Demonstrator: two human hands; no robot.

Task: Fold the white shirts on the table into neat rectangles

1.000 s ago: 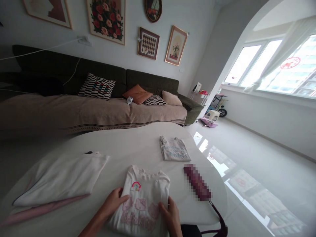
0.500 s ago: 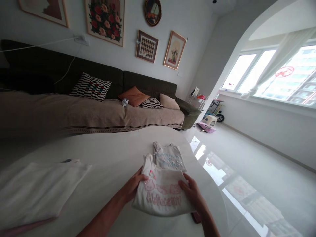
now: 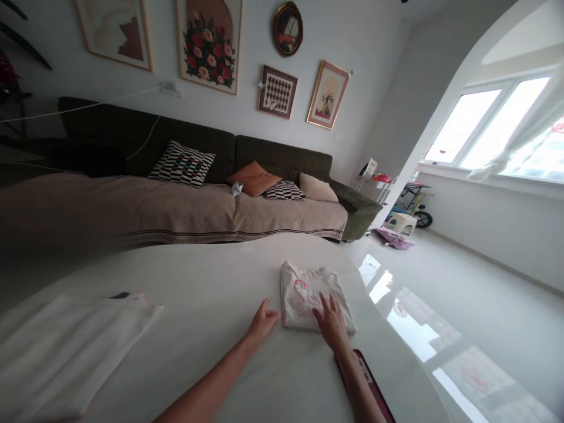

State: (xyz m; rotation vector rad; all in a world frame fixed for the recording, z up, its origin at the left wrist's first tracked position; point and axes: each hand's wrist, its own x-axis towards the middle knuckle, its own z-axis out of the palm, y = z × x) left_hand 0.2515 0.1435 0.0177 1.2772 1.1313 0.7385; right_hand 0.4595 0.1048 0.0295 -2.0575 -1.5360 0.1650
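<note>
A folded white shirt with pink cartoon print [image 3: 308,291] lies on the white table [image 3: 211,276], stacked over the spot where a grey folded top lay; that top is hidden now. My right hand [image 3: 331,320] rests flat on the shirt's near edge, fingers spread. My left hand [image 3: 263,320] sits beside the shirt's left edge, fingers loosely curled and holding nothing.
A larger folded white garment [image 3: 74,343] lies at the table's left. A dark pink object [image 3: 368,382] lies under my right forearm. Behind the table stands a dark sofa [image 3: 185,176] with cushions. Glossy floor [image 3: 462,305] lies to the right.
Both hands carried the printed shirt away from me and set it down on top of the grey folded top. The left hand has let go; the right now lies flat on it.
</note>
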